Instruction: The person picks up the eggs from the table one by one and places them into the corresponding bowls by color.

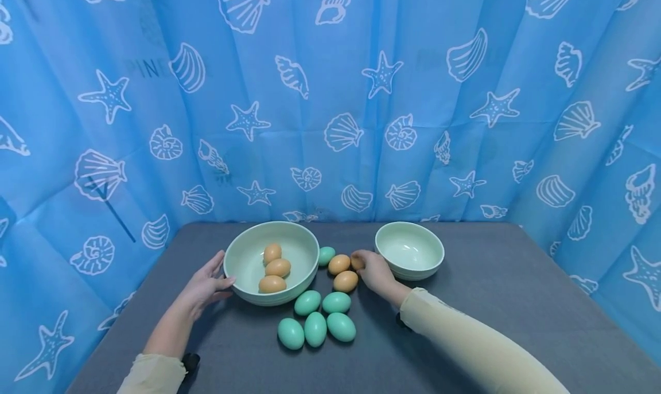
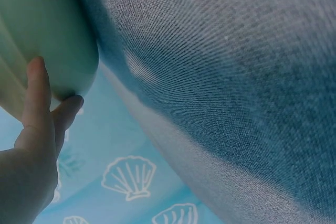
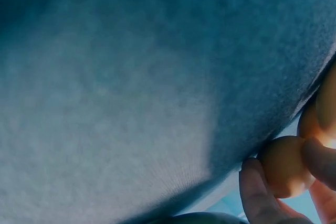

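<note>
My left hand [image 1: 203,285] rests with extended fingers against the outside of the large pale green bowl [image 1: 300,250]; the left wrist view shows its fingertips on the bowl's wall [image 2: 50,30]. Inside that bowl lie three brown eggs [image 1: 278,268]. Between the bowls, my right hand [image 1: 379,274] pinches a brown egg [image 3: 283,166] between thumb and fingers, low over the table. Two more brown eggs [image 1: 345,281] sit just left of it. A green egg [image 1: 326,256] lies beside the large bowl, and several green eggs [image 1: 315,328] are grouped in front.
A smaller pale green bowl [image 1: 410,249] stands behind and right of my right hand, with nothing seen in it. Everything stands on a dark grey cloth-covered table [image 1: 496,325]. A blue curtain with white shells [image 1: 330,170] hangs along the back and sides.
</note>
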`<state>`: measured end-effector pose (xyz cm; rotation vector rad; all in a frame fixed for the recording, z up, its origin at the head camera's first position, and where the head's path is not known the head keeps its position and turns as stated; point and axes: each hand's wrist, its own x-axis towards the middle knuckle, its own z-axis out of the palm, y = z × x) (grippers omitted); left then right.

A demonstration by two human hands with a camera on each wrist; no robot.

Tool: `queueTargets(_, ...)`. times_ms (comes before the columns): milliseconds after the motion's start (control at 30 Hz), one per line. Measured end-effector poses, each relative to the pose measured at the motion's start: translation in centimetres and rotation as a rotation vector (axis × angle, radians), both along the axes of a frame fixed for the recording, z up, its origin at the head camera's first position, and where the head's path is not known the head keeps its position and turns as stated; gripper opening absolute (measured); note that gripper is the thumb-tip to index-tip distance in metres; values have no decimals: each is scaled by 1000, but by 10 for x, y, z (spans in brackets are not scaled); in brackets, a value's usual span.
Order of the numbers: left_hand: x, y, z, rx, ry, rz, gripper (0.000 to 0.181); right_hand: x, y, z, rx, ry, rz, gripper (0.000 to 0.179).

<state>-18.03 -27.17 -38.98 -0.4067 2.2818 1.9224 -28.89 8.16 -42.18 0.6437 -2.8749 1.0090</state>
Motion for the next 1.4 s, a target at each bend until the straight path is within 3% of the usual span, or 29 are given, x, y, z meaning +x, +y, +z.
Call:
queueTargets(200, 0, 2, 1, 7, -2, 4, 86, 3, 3, 2, -56, -70, -8, 37)
queueTargets(600, -2, 1, 0, 5, -5, 8, 85, 12, 12, 17, -173, -114, -26, 36)
queueTargets(1033, -1, 2, 1, -2, -5, 15, 85, 18, 18, 36, -354, -266, -20, 37)
queueTargets(1400, -2, 1, 2, -2, -15, 17, 85, 27, 7, 56, -488, -406, 0, 41)
